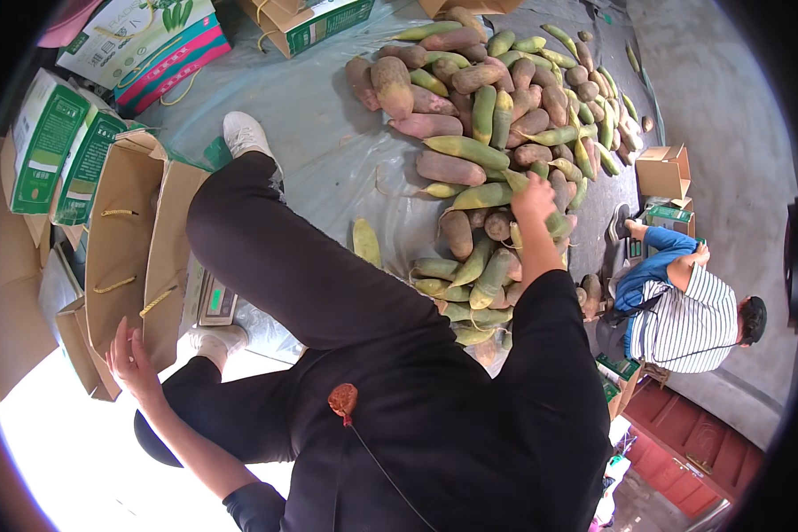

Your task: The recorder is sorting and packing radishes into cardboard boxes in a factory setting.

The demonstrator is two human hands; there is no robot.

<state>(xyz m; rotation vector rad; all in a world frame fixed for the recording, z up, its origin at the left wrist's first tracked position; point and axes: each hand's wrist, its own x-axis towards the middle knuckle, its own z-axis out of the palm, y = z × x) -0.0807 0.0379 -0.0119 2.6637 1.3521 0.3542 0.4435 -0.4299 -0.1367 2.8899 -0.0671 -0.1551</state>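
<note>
A large pile of radishes (463, 151), some green and some reddish-brown, lies on a plastic sheet in front of me. My right hand (534, 202) reaches into the pile with its fingers closed round a green radish (516, 180); part of it is hidden by the hand. At the left, my left hand (133, 362) is beside the near edge of an open cardboard box (120, 239) with yellow rope handles. Its fingers are apart and hold nothing. Whether they touch the box, I cannot tell. Between the box and my leg sits a scale (215, 300) with a lit green display.
Green-and-white cartons (49, 146) stand at the far left, and another carton (328, 22) is at the back. A single green radish (366, 242) lies beside my knee. To the right, a person in a striped shirt (696, 328) sits near an open box (663, 173).
</note>
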